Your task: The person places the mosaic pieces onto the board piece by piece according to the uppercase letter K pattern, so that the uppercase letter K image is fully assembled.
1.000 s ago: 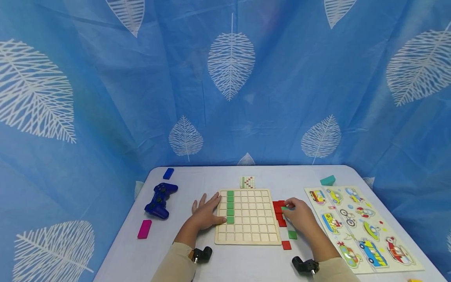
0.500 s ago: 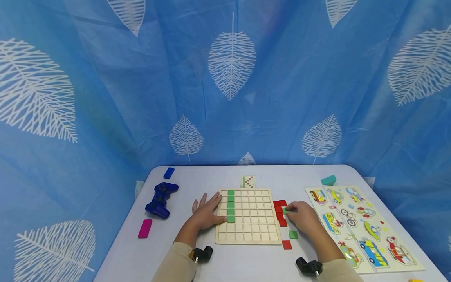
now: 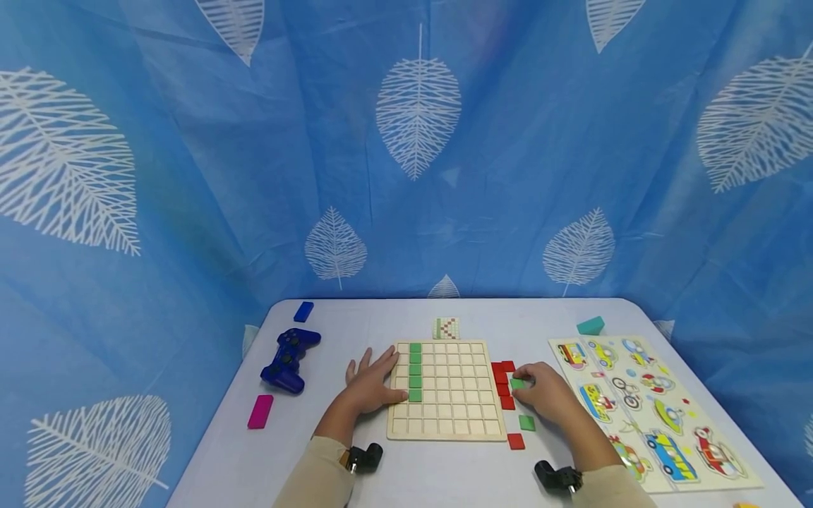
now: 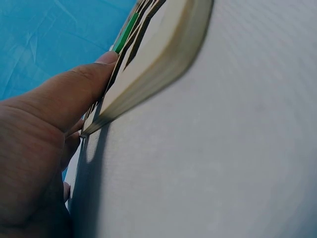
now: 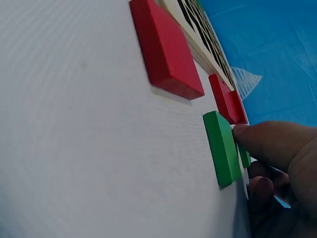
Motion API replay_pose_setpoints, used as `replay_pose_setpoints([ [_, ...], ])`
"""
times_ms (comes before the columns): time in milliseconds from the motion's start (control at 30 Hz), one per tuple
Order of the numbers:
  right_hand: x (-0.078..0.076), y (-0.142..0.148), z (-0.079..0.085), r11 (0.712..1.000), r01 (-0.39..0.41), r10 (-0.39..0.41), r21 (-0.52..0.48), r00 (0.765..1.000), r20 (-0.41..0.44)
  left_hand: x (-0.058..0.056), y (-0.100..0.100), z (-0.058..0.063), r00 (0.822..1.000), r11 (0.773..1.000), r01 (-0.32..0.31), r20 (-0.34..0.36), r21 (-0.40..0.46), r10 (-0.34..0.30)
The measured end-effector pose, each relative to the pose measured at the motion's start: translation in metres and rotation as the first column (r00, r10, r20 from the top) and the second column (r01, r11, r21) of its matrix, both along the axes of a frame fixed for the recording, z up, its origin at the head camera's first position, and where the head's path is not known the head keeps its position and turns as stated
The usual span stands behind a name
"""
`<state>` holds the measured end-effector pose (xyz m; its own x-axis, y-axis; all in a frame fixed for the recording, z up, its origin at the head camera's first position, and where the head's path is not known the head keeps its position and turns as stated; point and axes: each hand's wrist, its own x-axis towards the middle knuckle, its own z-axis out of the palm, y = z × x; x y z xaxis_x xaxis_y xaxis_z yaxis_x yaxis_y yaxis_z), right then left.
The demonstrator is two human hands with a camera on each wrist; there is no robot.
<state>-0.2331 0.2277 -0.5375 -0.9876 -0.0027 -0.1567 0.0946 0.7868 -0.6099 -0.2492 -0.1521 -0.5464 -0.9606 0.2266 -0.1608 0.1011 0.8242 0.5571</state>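
Note:
A wooden grid board (image 3: 456,430) lies mid-table in the head view, with several green tiles (image 3: 416,382) in its second column from the left. My left hand (image 3: 371,386) rests on the board's left edge, fingers spread and thumb on the near part of the grid. To the right of the board, my right hand (image 3: 546,389) pinches a green tile (image 3: 518,384) between thumb and fingers, close over the table. Several red tiles (image 3: 502,378) are clustered between that hand and the board. The right wrist view shows the thumb (image 5: 247,135) against the green tile (image 5: 244,156).
Another green tile (image 3: 526,422) and a red tile (image 3: 516,441) lie near the board's lower right corner. A small pattern card (image 3: 447,328) sits behind the board. A vehicle puzzle (image 3: 654,416) covers the right side; a blue game controller (image 3: 290,361) and pink block (image 3: 260,412) lie left.
The green tile at my right hand has shifted slightly right and nearer, apart from the red tiles. My right hand has moved a little with it; the left stays on the board.

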Motion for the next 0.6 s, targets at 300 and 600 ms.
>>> replay_pose_setpoints([
  [300,0.0021,0.0003,0.0030,1.000,0.007,-0.007,-0.002,1.000,0.014,0.0010,-0.0004,-0.0004,1.000,1.000,0.001,-0.006,0.010,0.000],
  [600,-0.0070,0.0002,0.0038,1.000,0.004,-0.004,0.020,1.000,-0.013,-0.0009,-0.0001,-0.0003,1.000,1.000,-0.007,-0.006,-0.003,0.007],
])
